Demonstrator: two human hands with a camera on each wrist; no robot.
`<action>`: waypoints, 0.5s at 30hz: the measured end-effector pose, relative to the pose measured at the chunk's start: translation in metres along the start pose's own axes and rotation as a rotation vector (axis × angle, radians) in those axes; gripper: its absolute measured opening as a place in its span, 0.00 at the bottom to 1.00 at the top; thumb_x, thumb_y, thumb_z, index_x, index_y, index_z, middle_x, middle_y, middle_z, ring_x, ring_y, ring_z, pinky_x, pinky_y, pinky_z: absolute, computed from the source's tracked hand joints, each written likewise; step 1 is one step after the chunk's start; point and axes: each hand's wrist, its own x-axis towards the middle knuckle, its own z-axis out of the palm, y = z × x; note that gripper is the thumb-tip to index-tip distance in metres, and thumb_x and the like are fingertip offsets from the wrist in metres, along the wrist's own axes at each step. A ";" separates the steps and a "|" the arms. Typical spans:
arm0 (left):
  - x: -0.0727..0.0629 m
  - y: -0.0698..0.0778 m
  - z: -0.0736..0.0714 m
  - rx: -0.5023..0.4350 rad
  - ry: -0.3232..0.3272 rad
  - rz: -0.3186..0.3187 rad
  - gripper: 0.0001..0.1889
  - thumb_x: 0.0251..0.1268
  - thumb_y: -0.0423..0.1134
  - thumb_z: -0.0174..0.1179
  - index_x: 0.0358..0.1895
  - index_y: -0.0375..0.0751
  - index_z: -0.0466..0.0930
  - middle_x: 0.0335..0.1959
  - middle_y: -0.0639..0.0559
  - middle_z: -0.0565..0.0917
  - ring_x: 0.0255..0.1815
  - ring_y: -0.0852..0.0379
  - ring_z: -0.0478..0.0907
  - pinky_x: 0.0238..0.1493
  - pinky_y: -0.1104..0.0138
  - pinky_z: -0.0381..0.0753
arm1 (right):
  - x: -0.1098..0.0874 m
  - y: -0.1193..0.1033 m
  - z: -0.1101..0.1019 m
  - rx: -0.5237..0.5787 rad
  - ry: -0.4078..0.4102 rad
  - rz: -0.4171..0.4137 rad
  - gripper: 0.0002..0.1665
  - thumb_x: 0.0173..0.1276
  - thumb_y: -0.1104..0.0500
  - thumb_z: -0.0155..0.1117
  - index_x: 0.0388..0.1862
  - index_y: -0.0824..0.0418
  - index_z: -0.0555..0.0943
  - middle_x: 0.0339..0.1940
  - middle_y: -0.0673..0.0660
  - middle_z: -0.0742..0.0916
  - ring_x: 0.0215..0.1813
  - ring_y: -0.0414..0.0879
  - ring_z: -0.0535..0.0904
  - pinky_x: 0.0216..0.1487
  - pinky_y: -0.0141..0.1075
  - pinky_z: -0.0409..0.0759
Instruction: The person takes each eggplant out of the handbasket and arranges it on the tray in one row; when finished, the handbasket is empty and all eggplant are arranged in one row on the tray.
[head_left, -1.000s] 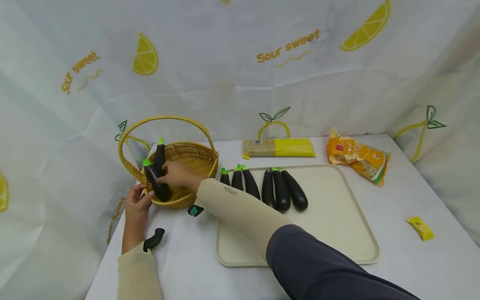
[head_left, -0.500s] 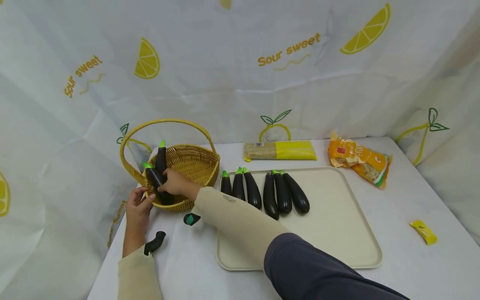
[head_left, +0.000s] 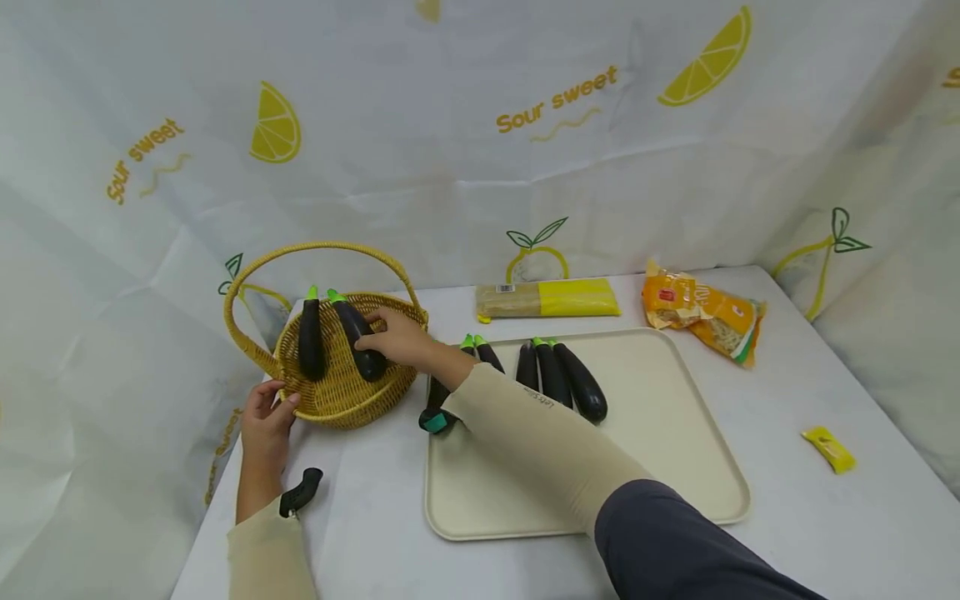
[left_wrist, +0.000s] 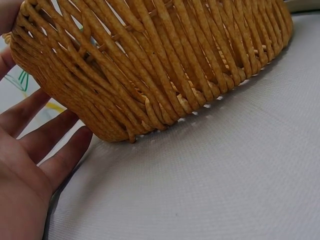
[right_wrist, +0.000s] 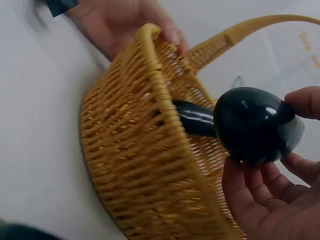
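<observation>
At the left of the head view, a wicker basket (head_left: 337,407) with a tall hoop handle stands on the table. My left hand (head_left: 264,432) grips its near left rim, the thumb over the edge and the fingers (left_wrist: 65,155) against the outer wall. Above the basket's opening, my right hand (head_left: 405,340) holds a dark eggplant (head_left: 352,329) between thumb and fingers, green stem end pointing away. In the right wrist view the rounded end of this eggplant (right_wrist: 255,125) faces the camera. A second eggplant (head_left: 311,340) leans inside the basket on the left.
A beige tray (head_left: 510,504) carries several eggplants (head_left: 577,383), partly covered by my right forearm. Behind it lies a yellow-and-tan packet (head_left: 547,298). An orange bag (head_left: 705,312) and a small yellow wrapper (head_left: 828,450) are on the right. A printed curtain hangs behind.
The right hand has drawn the eggplant rightward, away from the other one in the basket. My left hand keeps its place at the rim. The head view has shifted slightly.
</observation>
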 end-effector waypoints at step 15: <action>-0.001 -0.001 -0.001 0.019 0.008 0.000 0.14 0.61 0.21 0.60 0.47 0.36 0.72 0.63 0.47 0.69 0.59 0.50 0.67 0.49 0.73 0.76 | -0.075 0.038 -0.063 -0.057 0.117 -0.006 0.31 0.67 0.49 0.64 0.67 0.52 0.69 0.51 0.53 0.78 0.51 0.47 0.76 0.46 0.42 0.78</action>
